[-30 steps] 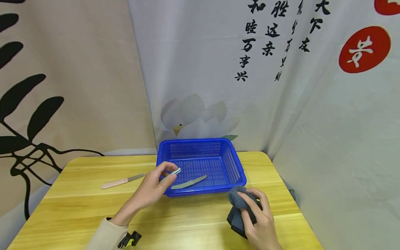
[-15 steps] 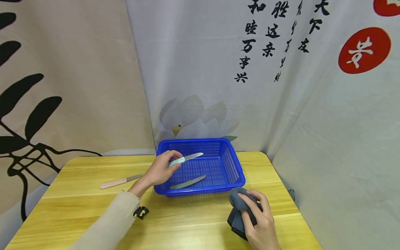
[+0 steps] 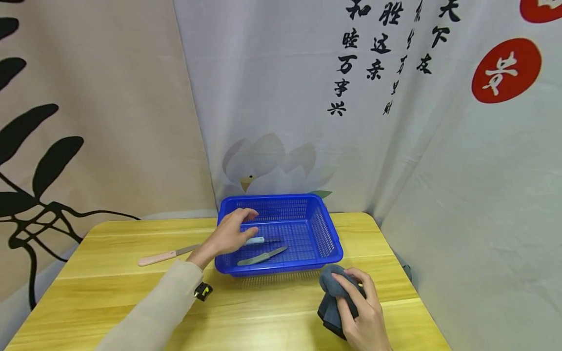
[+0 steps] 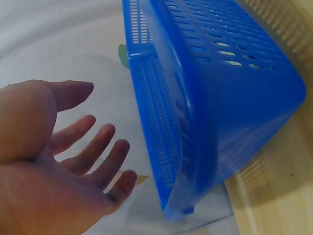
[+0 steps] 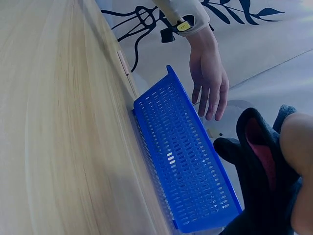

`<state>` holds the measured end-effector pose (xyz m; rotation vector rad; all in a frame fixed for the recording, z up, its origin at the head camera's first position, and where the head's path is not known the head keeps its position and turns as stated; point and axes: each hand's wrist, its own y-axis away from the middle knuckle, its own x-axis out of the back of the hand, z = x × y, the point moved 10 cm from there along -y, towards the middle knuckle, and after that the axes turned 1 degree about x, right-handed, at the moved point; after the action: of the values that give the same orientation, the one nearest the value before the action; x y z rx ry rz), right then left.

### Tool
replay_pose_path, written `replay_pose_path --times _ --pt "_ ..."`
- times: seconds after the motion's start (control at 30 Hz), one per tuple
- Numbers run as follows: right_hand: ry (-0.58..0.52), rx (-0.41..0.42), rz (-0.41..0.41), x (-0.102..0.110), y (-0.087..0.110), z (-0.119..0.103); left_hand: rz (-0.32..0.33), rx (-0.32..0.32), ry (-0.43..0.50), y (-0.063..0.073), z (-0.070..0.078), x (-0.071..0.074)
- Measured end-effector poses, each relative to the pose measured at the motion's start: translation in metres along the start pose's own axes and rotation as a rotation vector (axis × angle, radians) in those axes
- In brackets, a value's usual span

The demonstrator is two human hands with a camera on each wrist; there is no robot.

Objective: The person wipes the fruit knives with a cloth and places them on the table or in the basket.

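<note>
Over the left side of the blue basket (image 3: 285,267), my left hand (image 3: 230,233) hovers with its fingers apart and nothing in them; the left wrist view shows the same bare palm (image 4: 54,181). Below it in the basket lies a knife with a pale blue handle (image 3: 255,241), partly hidden by the hand. A grey-green knife (image 3: 262,256) lies nearer the basket's front wall. To the right, my right hand (image 3: 363,312) grips a bunched dark grey cloth (image 3: 334,282) above the table, and the right wrist view shows its dark folds (image 5: 259,181) close up.
A knife with a pale pink handle (image 3: 157,258) lies on the wooden table (image 3: 246,317), left of the basket, its blade tip hidden behind my left wrist. A printed curtain (image 3: 281,97) hangs behind the table and along its right side.
My left hand has carried the pale blue knife over the basket and let it go inside, and the fingers have spread. The right hand keeps its grip on the cloth, nearly still.
</note>
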<state>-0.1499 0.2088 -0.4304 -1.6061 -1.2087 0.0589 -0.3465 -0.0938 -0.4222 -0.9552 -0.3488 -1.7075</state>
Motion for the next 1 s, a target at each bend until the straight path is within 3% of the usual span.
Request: replay_pose_path --times 0.17,0.37,0.57,0.77,1.0 --pt "0.003 0.006 -0.015 -0.005 0.0 0.0 0.041 -0.016 -0.029 0.014 -0.004 0.008" --pt "0.003 0.022 -0.044 -0.012 0.0 -0.002 0.127 -0.049 -0.03 0.042 -0.007 0.03" --pt "-0.025 0.042 -0.058 -0.018 -0.001 -0.005 0.199 -0.003 -0.039 0.078 -0.021 0.053" --pt "-0.044 0.052 -0.079 -0.024 -0.001 -0.007 0.277 0.005 -0.054 0.116 -0.033 0.07" --pt "-0.101 0.135 -0.081 -0.032 -0.006 -0.018 0.329 0.068 -0.079 0.151 -0.063 0.093"
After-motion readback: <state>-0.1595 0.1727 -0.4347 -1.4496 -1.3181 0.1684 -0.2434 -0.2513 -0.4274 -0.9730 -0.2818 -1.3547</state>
